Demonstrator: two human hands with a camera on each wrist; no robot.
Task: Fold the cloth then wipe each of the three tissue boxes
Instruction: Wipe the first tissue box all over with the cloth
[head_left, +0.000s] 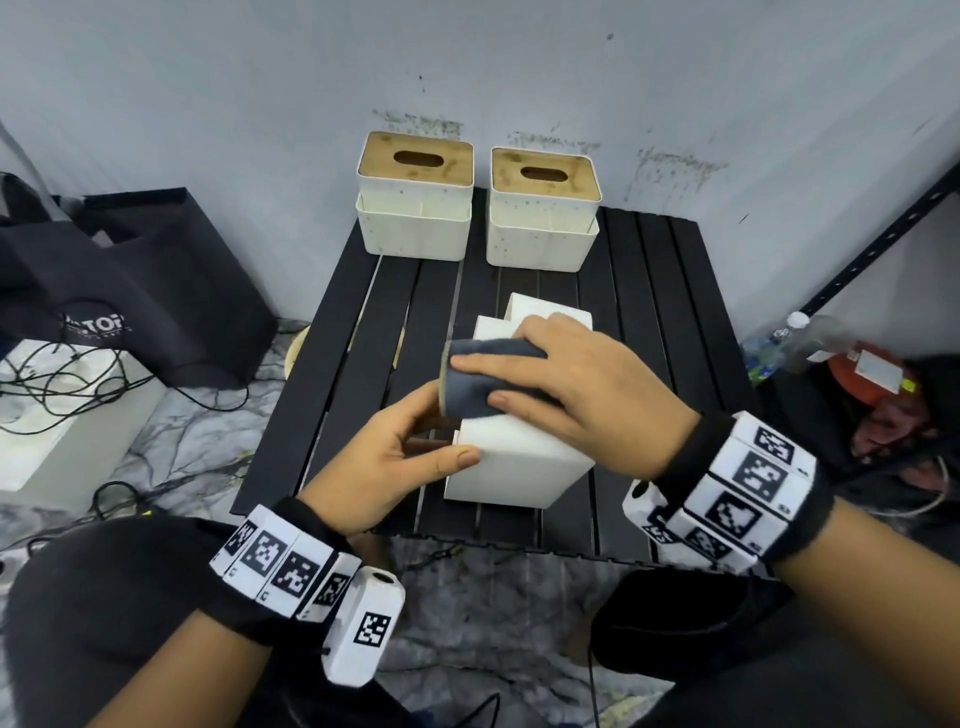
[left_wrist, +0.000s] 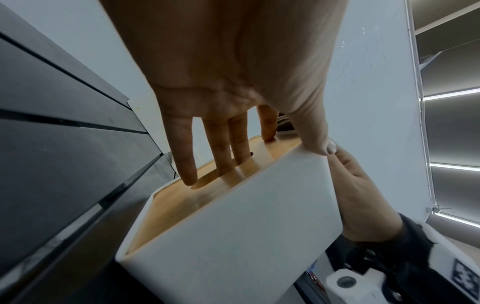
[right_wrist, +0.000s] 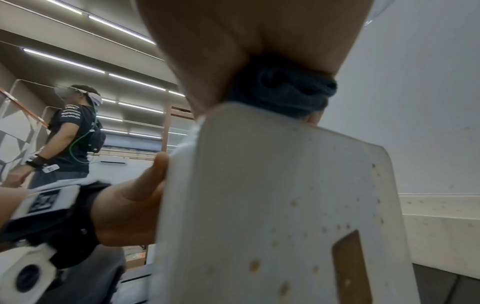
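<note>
bag: black tote on floor, far left, beside cables.
left hand: steadies near tissue box; fingers straight and slightly spread, tips on the wooden lid; thumb on white side wall.
near tissue box: lies tipped on its side on the black slatted table, centre, lid facing left.
cloth: dark grey, folded, on top of the tipped box at its lid end, draping over the edge.
right hand: fingers and thumb lie fairly flat over the cloth, pressing it onto the box.
back boxes: left box, right box, upright, side by side at table's far edge by the wall.
clutter: bottle and red item far right under the shelf.
</note>
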